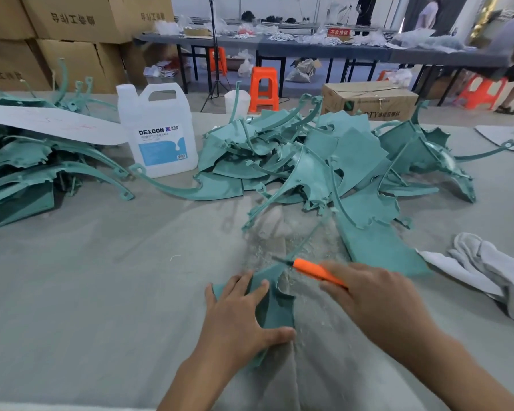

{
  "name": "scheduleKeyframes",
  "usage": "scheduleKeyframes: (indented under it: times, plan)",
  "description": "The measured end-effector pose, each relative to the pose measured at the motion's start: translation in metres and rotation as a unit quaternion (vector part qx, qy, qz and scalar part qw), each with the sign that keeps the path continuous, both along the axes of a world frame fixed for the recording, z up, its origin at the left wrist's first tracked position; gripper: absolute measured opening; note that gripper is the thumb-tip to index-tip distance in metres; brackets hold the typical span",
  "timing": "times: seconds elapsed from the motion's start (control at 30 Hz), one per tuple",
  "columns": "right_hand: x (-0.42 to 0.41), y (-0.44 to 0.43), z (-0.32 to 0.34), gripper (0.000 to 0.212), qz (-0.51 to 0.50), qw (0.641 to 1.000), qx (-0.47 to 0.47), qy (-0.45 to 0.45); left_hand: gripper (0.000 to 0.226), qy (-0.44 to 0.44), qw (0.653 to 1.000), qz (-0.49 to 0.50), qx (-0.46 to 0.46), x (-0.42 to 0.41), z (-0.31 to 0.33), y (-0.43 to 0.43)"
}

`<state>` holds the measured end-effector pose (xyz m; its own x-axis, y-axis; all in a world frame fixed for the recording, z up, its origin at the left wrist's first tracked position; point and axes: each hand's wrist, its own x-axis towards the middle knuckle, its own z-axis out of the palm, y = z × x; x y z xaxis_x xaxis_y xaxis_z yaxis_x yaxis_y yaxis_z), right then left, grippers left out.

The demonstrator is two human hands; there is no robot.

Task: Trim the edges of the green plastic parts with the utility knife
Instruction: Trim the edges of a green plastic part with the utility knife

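A green plastic part (276, 310) lies flat on the grey cloth-covered table (101, 292), close to me at the centre. My left hand (238, 315) presses on it with spread, straight fingers and the thumb at its near edge. My right hand (377, 295) grips an orange utility knife (315, 269); its blade tip touches the part's upper edge. Pale shavings lie around the cut. A big heap of green parts (324, 161) sits behind, and another pile of green parts (36, 161) is at the left.
A white DEXCON jug (156, 129) stands between the piles. Grey gloves (493, 271) lie at the right. A white board (51, 123) rests on the left pile. Cardboard boxes, orange stools (263, 89), long tables and people fill the background.
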<state>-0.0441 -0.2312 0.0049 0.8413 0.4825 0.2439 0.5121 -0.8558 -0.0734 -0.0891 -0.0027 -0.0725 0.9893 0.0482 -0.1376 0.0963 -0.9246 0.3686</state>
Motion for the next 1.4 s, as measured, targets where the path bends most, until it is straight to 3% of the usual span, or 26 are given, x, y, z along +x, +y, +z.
scheduleKeyframes:
  times: [0.07, 0.17, 0.27, 0.37, 0.47, 0.63, 0.73, 0.83, 0.93, 1.3, 1.4]
  plan:
    - [0.013, -0.009, -0.001, 0.046, -0.033, 0.999, -0.030, 0.009, 0.120, 0.001, 1.000, -0.003, 0.004, 0.000, 0.000, 0.000]
    - [0.034, -0.027, 0.004, 0.033, -0.100, 0.990, 0.057, -0.086, 0.119, -0.004, 1.000, -0.001, 0.003, -0.002, -0.001, -0.001]
    - [0.016, -0.019, -0.012, 0.029, -0.064, 0.979, 0.126, -0.148, 0.119, 0.001, 1.000, 0.000, -0.004, -0.001, 0.000, 0.000]
    - [0.002, -0.015, -0.032, 0.027, -0.075, 0.966, 0.226, -0.097, 0.119, -0.003, 1.000, -0.008, 0.008, 0.001, 0.003, 0.000]
    - [0.004, -0.018, -0.051, 0.026, -0.150, 0.923, 0.353, -0.020, 0.120, -0.038, 0.999, -0.006, -0.033, 0.005, 0.007, -0.005]
    - [0.016, -0.007, -0.074, 0.025, -0.201, 0.878, 0.434, 0.006, 0.061, -0.199, 0.965, 0.002, -0.169, 0.039, 0.017, -0.028]
    - [0.026, -0.002, -0.079, 0.020, -0.200, 0.856, 0.478, 0.009, 0.050, -0.216, 0.951, -0.010, -0.219, 0.073, 0.026, -0.048]
    - [0.029, -0.004, -0.085, 0.020, -0.198, 0.846, 0.495, 0.008, 0.056, -0.171, 0.955, -0.053, -0.235, 0.102, 0.029, -0.064]
    - [0.028, -0.004, -0.087, 0.025, -0.199, 0.859, 0.471, 0.010, 0.053, -0.133, 0.957, -0.061, -0.251, 0.120, 0.026, -0.074]
    - [0.029, 0.000, -0.079, 0.040, -0.154, 0.918, 0.363, 0.034, 0.046, -0.138, 0.957, 0.013, -0.256, 0.129, 0.003, -0.059]
    - [0.027, 0.005, -0.078, 0.034, -0.134, 0.937, 0.323, 0.010, 0.045, -0.156, 0.952, 0.006, -0.265, 0.128, 0.002, -0.059]
